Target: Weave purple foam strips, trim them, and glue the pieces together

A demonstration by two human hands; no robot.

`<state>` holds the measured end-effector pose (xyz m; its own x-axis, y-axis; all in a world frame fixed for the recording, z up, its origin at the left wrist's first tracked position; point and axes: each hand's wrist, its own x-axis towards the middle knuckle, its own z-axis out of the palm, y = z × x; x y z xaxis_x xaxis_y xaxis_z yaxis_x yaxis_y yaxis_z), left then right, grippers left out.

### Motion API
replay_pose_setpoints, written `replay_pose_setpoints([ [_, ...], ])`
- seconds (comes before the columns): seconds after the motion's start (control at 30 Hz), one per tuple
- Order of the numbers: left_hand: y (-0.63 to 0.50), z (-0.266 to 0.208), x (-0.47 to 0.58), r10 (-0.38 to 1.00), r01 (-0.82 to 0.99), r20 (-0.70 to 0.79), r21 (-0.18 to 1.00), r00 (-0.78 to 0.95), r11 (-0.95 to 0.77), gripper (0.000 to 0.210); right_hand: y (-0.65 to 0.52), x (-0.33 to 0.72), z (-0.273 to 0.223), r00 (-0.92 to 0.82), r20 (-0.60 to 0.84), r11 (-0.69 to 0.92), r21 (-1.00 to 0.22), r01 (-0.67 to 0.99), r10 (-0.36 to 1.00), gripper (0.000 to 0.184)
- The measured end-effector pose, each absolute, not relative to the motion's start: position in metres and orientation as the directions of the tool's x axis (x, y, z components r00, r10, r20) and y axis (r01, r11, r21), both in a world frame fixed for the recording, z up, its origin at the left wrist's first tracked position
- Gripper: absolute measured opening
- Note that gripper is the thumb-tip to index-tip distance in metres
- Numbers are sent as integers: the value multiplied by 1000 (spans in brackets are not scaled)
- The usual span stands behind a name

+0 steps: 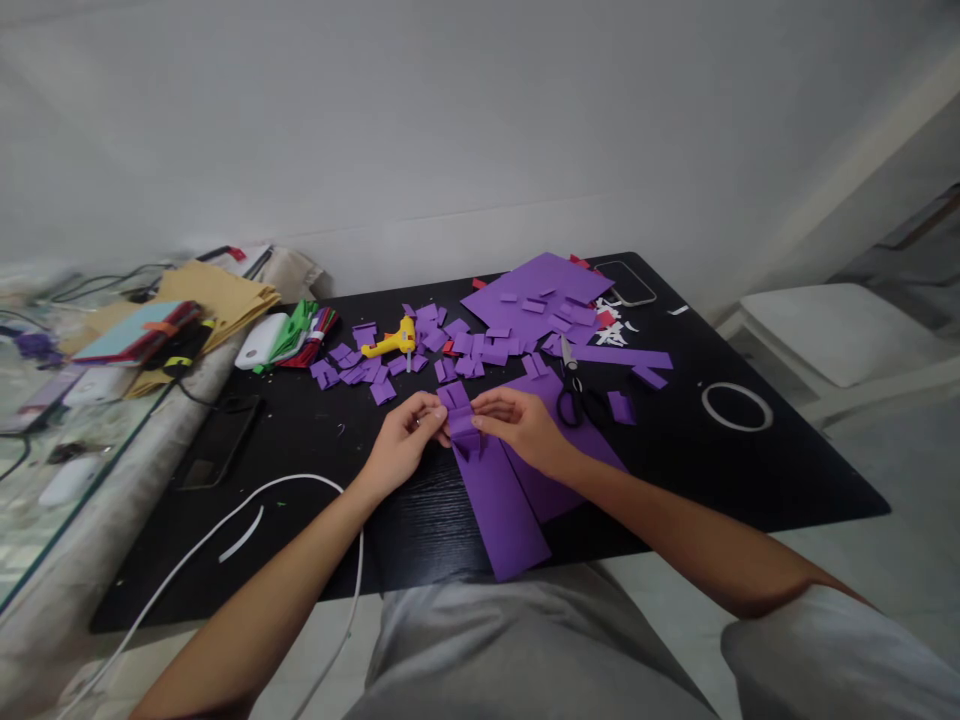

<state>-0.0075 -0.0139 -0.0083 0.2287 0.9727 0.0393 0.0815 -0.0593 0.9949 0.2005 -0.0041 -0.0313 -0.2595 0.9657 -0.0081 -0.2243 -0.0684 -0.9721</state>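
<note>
A long purple paper strip (501, 510) runs from between my hands down toward the table's front edge. Small folded paper pieces stand up near its far end. My left hand (405, 438) pinches the strip's left edge, fingers closed. From the other side, my right hand (519, 428) grips the folded paper at the same end with thumb and fingers together. Where the fingertips meet the paper is partly hidden. Beneath my right forearm lies a wider purple sheet (559, 485). Black-handled scissors (571, 385) rest just beyond my right hand.
Many folded purple pieces (480, 350) are scattered behind my hands, around a yellow glue gun (390, 340). A large purple sheet (517, 295) lies at the back of the black table (690, 440). A tape ring (737, 406), phone (221, 440) and white cable (259, 490) lie to the sides.
</note>
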Motion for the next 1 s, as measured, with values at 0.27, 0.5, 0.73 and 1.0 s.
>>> replay_pose_setpoints([
  [0.27,-17,-11,-5,964,97,72,990,256,-100,39,-3,201,-30,-211,-6,-44,-983,-178,977,22],
  [0.5,-19,-13,-4,960,82,49,994,277,-74,35,-6,201,-22,-195,-60,-101,-973,-206,979,21],
  [0.73,-14,-10,-9,943,123,116,979,311,-160,21,-8,203,-11,-478,-213,-421,-822,-384,852,28],
  [1.0,-12,-17,-10,903,45,226,965,365,-260,15,-8,202,-13,-724,-257,-588,-770,-247,640,36],
])
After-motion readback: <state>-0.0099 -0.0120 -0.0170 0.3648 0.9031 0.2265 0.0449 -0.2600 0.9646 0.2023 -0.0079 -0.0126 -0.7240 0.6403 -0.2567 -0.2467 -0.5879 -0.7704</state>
